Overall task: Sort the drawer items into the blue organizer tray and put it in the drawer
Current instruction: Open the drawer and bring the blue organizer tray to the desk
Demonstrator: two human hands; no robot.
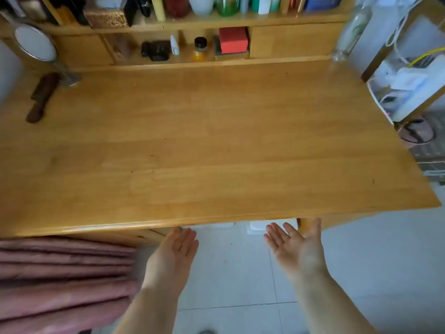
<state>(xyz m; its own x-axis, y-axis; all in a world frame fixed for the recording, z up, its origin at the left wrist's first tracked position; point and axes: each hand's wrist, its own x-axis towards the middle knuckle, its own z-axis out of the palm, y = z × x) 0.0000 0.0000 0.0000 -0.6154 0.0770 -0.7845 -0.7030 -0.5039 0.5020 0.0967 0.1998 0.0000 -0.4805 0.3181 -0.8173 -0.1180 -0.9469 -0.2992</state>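
Both hands are held palm-up with fingers straight and spread, nothing gripped: the left hand (pixel 179 247) and right hand (pixel 295 245) are stretched toward the underside of the bench (pixel 216 141) edge just ahead. Neither drawer nor blue tray is seen. No writing can be read.

No text, label, brand or number on any item can be read here.

Both forearms were extended forward, bare. Left hand (pixel 177 247) was held palm up, fingers straight and together. Right hand (pixel 295 244) was held palm up, fingers straight, slightly spread. Nothing was gripped.
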